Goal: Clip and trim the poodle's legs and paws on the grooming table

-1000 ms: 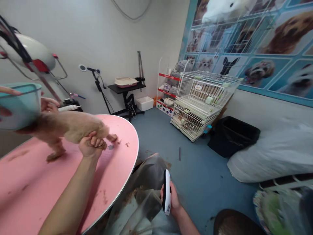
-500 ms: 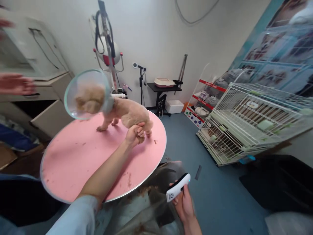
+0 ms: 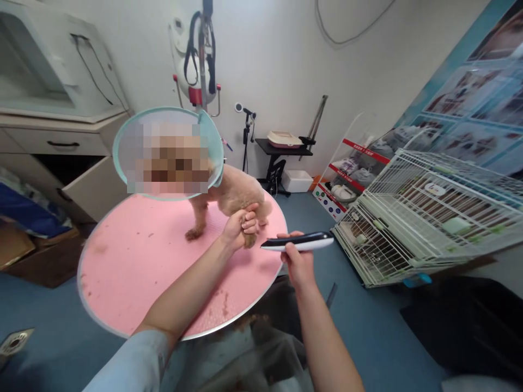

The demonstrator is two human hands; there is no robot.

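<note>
A tan dog [image 3: 239, 188] with short-clipped fur stands on a round pink grooming table [image 3: 151, 277]. Around its neck is a clear cone collar [image 3: 127, 147] with a pale green rim; its head is blurred. My left hand [image 3: 242, 226] is closed around one of the dog's legs, and the furry paw [image 3: 249, 239] hangs below the fingers. Over the table's right edge, my right hand [image 3: 299, 261] grips a black-and-white hair clipper [image 3: 312, 241]. The clipper's blade end points left at the paw, a short gap away from it.
Clumps of cut hair [image 3: 225, 304] lie on the tabletop. A wire cage [image 3: 429, 201] stands on the right, beside a rack with red strips [image 3: 365, 151]. Behind the dog rises a metal post [image 3: 201, 71] with black straps. A cabinet door [image 3: 96, 185] hangs open at left.
My right hand has lifted the clipper up and left, from beside the table toward the paw. The dog's head has turned toward me. Another person's hand at left has gone from view.
</note>
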